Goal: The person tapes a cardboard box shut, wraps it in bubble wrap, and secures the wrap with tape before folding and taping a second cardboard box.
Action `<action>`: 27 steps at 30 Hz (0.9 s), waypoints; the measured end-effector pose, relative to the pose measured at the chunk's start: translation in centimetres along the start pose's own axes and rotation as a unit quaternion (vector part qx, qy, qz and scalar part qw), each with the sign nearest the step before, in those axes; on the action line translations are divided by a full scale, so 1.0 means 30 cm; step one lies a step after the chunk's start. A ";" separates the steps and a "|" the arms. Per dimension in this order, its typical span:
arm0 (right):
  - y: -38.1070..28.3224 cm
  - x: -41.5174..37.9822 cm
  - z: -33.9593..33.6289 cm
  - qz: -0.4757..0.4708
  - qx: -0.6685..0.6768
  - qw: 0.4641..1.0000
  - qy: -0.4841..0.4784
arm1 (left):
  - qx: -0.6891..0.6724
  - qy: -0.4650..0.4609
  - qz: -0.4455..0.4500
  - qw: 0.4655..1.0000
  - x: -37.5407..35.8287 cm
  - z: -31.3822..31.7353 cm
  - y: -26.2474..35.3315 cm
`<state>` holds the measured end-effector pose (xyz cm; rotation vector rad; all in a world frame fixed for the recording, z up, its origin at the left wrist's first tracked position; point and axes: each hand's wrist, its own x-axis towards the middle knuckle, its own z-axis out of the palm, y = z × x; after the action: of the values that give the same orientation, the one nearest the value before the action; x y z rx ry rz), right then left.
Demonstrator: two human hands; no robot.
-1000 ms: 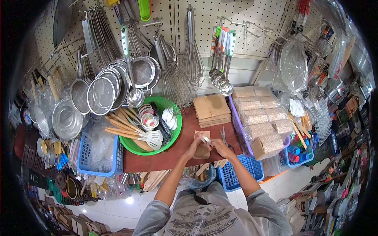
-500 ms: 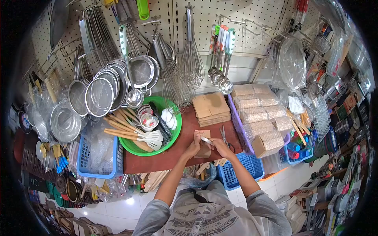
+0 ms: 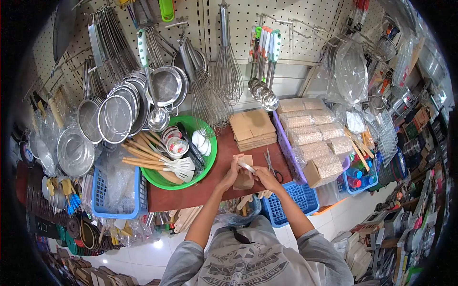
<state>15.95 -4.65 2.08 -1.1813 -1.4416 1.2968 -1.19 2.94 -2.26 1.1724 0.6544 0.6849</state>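
Observation:
A roll of whitish tape [image 3: 246, 167] is between my two hands, above a small brown cardboard piece [image 3: 244, 180] at the front of the red-brown table [image 3: 217, 178]. My left hand [image 3: 232, 172] has its fingers closed round the roll's left side. My right hand [image 3: 265, 177] pinches at the roll's right end; what its fingertips hold is too small to make out. Scissors [image 3: 273, 167] lie just right of my hands. Behind them stands a stack of folded brown cardboard [image 3: 253, 129].
A green basin [image 3: 213, 157] of utensils stands at the left, beside a blue basket [image 3: 140, 190]. On the right, a purple basket [image 3: 286, 155] holds bubble-wrapped boxes [image 3: 315, 131]. Another blue basket [image 3: 292, 202] sits below the table edge. Strainers [image 3: 115, 119], whisks [image 3: 229, 71] and ladles [image 3: 270, 101] hang behind.
The whole view has shifted slightly to the left. Both hands stay together around the tape roll, with only a small change in their pose.

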 end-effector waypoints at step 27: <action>-0.046 0.000 0.024 -0.023 0.020 0.999 0.017 | -0.100 -0.028 0.010 0.994 -0.019 0.021 0.029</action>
<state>15.09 -4.81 3.38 -1.1340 -1.4041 1.2620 -1.17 2.34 -1.21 1.0097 0.5141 0.7161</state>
